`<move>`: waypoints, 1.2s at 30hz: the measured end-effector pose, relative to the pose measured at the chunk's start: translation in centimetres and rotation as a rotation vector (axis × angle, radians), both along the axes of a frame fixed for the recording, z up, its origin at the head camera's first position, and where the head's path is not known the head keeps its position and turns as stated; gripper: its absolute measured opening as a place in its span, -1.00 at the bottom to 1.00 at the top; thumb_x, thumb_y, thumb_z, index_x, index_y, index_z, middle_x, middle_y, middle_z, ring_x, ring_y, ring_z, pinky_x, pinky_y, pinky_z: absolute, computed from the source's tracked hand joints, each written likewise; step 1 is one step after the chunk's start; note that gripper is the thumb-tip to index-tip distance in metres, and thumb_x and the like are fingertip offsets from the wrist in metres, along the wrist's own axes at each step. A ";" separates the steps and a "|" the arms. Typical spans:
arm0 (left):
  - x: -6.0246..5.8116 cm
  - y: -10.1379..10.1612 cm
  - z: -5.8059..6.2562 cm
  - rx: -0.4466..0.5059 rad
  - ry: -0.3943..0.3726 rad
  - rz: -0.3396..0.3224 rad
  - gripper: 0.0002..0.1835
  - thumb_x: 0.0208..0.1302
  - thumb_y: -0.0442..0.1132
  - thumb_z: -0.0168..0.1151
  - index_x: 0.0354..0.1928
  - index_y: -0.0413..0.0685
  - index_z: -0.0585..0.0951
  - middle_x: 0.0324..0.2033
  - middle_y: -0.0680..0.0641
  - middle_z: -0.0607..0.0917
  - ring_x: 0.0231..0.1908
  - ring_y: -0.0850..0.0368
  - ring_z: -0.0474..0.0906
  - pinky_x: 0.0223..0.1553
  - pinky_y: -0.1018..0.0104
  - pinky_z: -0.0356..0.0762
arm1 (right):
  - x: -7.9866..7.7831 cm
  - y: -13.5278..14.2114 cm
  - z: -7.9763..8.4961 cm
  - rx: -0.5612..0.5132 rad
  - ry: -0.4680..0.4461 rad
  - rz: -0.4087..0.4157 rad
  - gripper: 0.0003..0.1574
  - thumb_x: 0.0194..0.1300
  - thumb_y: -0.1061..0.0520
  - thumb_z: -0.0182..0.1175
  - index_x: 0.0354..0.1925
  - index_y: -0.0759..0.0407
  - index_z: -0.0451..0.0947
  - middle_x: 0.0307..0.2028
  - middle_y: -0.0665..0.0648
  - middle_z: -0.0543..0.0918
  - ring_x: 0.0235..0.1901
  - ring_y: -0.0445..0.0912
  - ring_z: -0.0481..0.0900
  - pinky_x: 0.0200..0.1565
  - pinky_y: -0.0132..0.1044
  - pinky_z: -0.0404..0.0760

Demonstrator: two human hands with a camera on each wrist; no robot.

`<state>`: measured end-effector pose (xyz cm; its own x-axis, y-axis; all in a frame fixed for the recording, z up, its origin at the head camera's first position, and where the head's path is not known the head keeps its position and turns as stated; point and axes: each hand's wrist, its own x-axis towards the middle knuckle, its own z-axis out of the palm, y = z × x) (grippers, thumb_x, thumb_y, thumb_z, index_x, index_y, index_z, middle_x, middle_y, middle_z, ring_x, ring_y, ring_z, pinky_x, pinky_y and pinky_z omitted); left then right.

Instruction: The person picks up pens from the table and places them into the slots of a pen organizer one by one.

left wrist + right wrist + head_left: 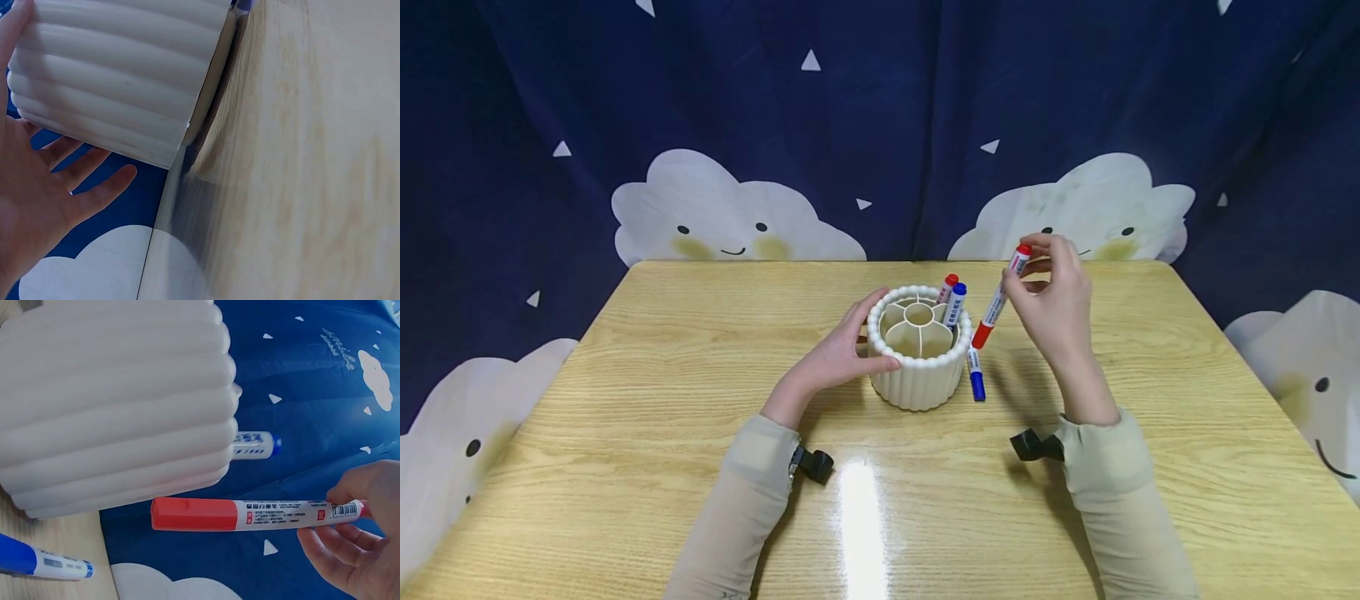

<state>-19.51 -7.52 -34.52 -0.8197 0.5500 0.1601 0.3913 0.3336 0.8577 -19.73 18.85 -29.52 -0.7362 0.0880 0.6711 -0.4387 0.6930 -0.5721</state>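
Observation:
A cream ribbed pen holder with a beaded rim and petal-shaped compartments stands upright on the table. My left hand grips its left side, thumb on the near rim and fingers round the back. In the holder's right compartments stand a red marker and a blue marker. Just right of the rim, my right hand pinches another red-capped marker by its upper end. That marker slants, its red cap pointing down toward the holder. Another blue-capped marker lies on the table beside the holder, partly hidden by the held one.
The wooden table reaches back to a dark blue curtain printed with white clouds and triangles. A black wrist strap mount sticks out from the right sleeve, and a similar one from the left sleeve.

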 end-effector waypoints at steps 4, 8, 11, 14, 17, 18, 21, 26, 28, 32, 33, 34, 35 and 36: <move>0.1 0.0 0.0 -0.001 0.000 0.000 -0.03 -0.12 -0.09 0.32 0.28 0.24 -0.10 0.21 -0.06 0.04 0.07 0.11 0.22 0.00 0.29 0.32 | 0.5 -0.3 0.5 -0.010 0.026 0.011 -0.59 0.02 0.21 0.13 -0.09 0.21 0.36 -0.27 0.10 0.43 -0.38 -0.14 0.47 -0.47 -0.62 0.44; 0.1 0.0 0.1 -0.005 0.001 0.002 -0.03 -0.11 -0.10 0.32 0.28 0.23 -0.10 0.21 -0.06 0.05 0.07 0.11 0.22 0.00 0.28 0.32 | 1.0 -0.5 1.0 -0.035 0.049 0.029 -0.59 0.02 0.21 0.13 -0.09 0.19 0.38 -0.25 0.09 0.44 -0.37 -0.16 0.47 -0.45 -0.60 0.46; -0.2 0.0 -0.4 0.002 -0.003 0.000 -0.02 -0.13 -0.07 0.32 0.28 0.27 -0.10 0.21 -0.05 0.05 0.07 0.11 0.22 0.00 0.28 0.32 | 1.4 -0.7 1.3 -0.062 0.068 0.045 -0.58 0.02 0.22 0.14 -0.07 0.18 0.39 -0.23 0.09 0.44 -0.36 -0.18 0.46 -0.43 -0.59 0.47; -1.0 -0.1 -1.5 -0.001 0.000 0.006 -0.01 -0.17 0.02 0.32 0.25 0.42 -0.11 0.21 0.03 0.05 0.06 0.17 0.22 -0.01 0.31 0.32 | 1.8 -0.8 1.7 -0.089 0.103 0.066 -0.58 0.02 0.24 0.14 -0.06 0.18 0.40 -0.23 0.09 0.44 -0.35 -0.19 0.46 -0.41 -0.58 0.48; -1.8 -0.1 -2.6 -0.001 0.015 0.012 -0.01 -0.21 0.09 0.32 0.22 0.53 -0.13 0.20 0.10 0.06 0.06 0.21 0.22 -0.02 0.32 0.33 | 2.4 -1.0 2.2 -0.112 0.151 0.088 -0.58 0.02 0.25 0.14 -0.06 0.19 0.40 -0.24 0.09 0.43 -0.36 -0.19 0.47 -0.41 -0.53 0.51; -1.9 -0.2 -2.8 0.000 0.018 0.013 0.00 -0.22 0.10 0.32 0.22 0.55 -0.13 0.19 0.11 0.06 0.06 0.22 0.22 -0.02 0.33 0.33 | 2.6 -1.1 2.4 -0.122 0.165 0.094 -0.58 0.02 0.26 0.14 -0.06 0.18 0.40 -0.24 0.08 0.43 -0.36 -0.20 0.47 -0.41 -0.52 0.51; -1.9 -0.2 -2.9 0.008 0.018 0.012 -0.01 -0.21 0.10 0.32 0.22 0.56 -0.13 0.20 0.11 0.06 0.06 0.19 0.22 -0.02 0.31 0.33 | 3.0 -1.4 2.8 -0.156 0.201 0.115 -0.57 0.01 0.26 0.15 -0.07 0.16 0.41 -0.25 0.04 0.43 -0.37 -0.20 0.48 -0.40 -0.48 0.53; -1.1 -0.1 -1.6 0.014 -0.011 0.009 -0.02 -0.17 0.03 0.32 0.24 0.46 -0.11 0.21 0.04 0.05 0.07 0.15 0.22 -0.02 0.30 0.33 | 3.3 -1.8 3.0 -0.207 0.243 0.167 -0.58 -0.02 0.30 0.17 -0.10 0.21 0.41 -0.27 0.06 0.44 -0.38 -0.15 0.48 -0.41 -0.45 0.54; -0.6 -0.1 -0.9 0.019 -0.014 0.005 -0.02 -0.15 -0.01 0.32 0.26 0.38 -0.10 0.21 0.00 0.05 0.08 0.13 0.21 -0.01 0.27 0.32 | 3.2 -2.1 2.8 -0.213 0.250 0.192 -0.58 -0.03 0.32 0.18 -0.12 0.26 0.41 -0.29 0.08 0.44 -0.39 -0.14 0.48 -0.42 -0.44 0.54; -0.3 -0.1 -0.5 0.025 -0.016 0.002 -0.03 -0.14 -0.03 0.32 0.26 0.36 -0.09 0.20 -0.03 0.06 0.08 0.11 0.20 0.00 0.25 0.31 | 3.1 -2.6 2.5 -0.199 0.242 0.239 -0.59 -0.06 0.34 0.18 -0.14 0.32 0.39 -0.31 0.12 0.42 -0.38 -0.14 0.47 -0.42 -0.42 0.55; -0.5 -0.1 -0.8 0.025 -0.015 0.001 -0.02 -0.15 -0.02 0.32 0.26 0.37 -0.09 0.20 -0.02 0.06 0.08 0.10 0.20 0.00 0.25 0.31 | 3.1 -2.7 2.4 -0.195 0.239 0.251 -0.59 -0.06 0.35 0.18 -0.15 0.33 0.40 -0.31 0.13 0.41 -0.38 -0.14 0.47 -0.42 -0.41 0.55; -0.7 -0.1 -1.1 0.026 -0.014 0.000 -0.02 -0.16 -0.01 0.32 0.26 0.40 -0.10 0.20 -0.01 0.06 0.08 0.10 0.20 0.00 0.25 0.31 | 3.1 -2.9 2.4 -0.189 0.235 0.263 -0.60 -0.06 0.35 0.18 -0.15 0.34 0.40 -0.30 0.14 0.41 -0.38 -0.14 0.48 -0.41 -0.41 0.55; -0.9 -0.1 -1.4 0.026 -0.015 0.002 -0.02 -0.16 0.01 0.32 0.25 0.44 -0.10 0.20 0.02 0.06 0.08 0.12 0.20 0.00 0.26 0.31 | 3.1 -3.0 2.3 -0.183 0.229 0.273 -0.60 -0.06 0.35 0.18 -0.16 0.34 0.40 -0.30 0.14 0.40 -0.37 -0.14 0.48 -0.41 -0.42 0.55; -1.1 -0.1 -1.7 0.026 -0.015 0.003 -0.02 -0.18 0.03 0.32 0.24 0.47 -0.10 0.20 0.04 0.06 0.08 0.13 0.20 0.00 0.27 0.32 | 3.2 -3.1 2.3 -0.178 0.224 0.283 -0.61 -0.07 0.35 0.18 -0.17 0.35 0.40 -0.29 0.14 0.40 -0.37 -0.14 0.48 -0.41 -0.42 0.55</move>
<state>-20.60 -7.59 -36.24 -0.8240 0.5429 0.1619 0.3769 0.3120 0.8721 -16.56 15.77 -27.20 -0.5852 0.0322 0.8103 -0.7254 0.4259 -0.5408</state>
